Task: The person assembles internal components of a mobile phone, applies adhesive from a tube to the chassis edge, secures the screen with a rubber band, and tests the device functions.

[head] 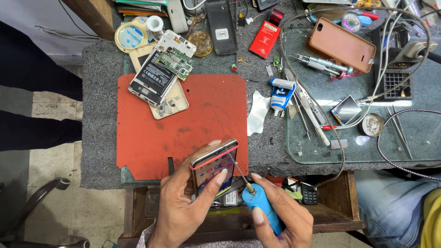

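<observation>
The left hand (183, 202) is wrapped around a smartphone (215, 166) with a lit screen and a red-edged case, gripping it tilted above the near edge of the bench, thumb along one side and fingers curled over the other. The right hand (280, 216) is closed on a blue-handled screwdriver (257, 202), its thin metal shaft angled up so the tip meets the phone's side edge.

Just past the phone lies a red work mat (183, 119) on grey felt. At the mat's far left corner sits an opened phone (156, 73), its back off, battery and green circuit board showing, lying on top of a tan back cover (177, 103). Right of the mat a white cloth scrap (258, 112) lies beside a white and blue glue tube (281, 94).

Further right is a glass plate (321, 147) carrying loose tools: metal picks, a pair of tweezers (398, 128), and a small round tin (371, 124) holding something pale and crusted; I cannot tell what. A phone in a brown case (342, 43) lies face down at the plate's far edge.

At the back, a small amber glass dish (201, 41) holds a yellowish residue, near a roll of tape (131, 36) and a red box (265, 39). Below the bench top an open wooden drawer (340, 206) holds a jumble of small parts.
</observation>
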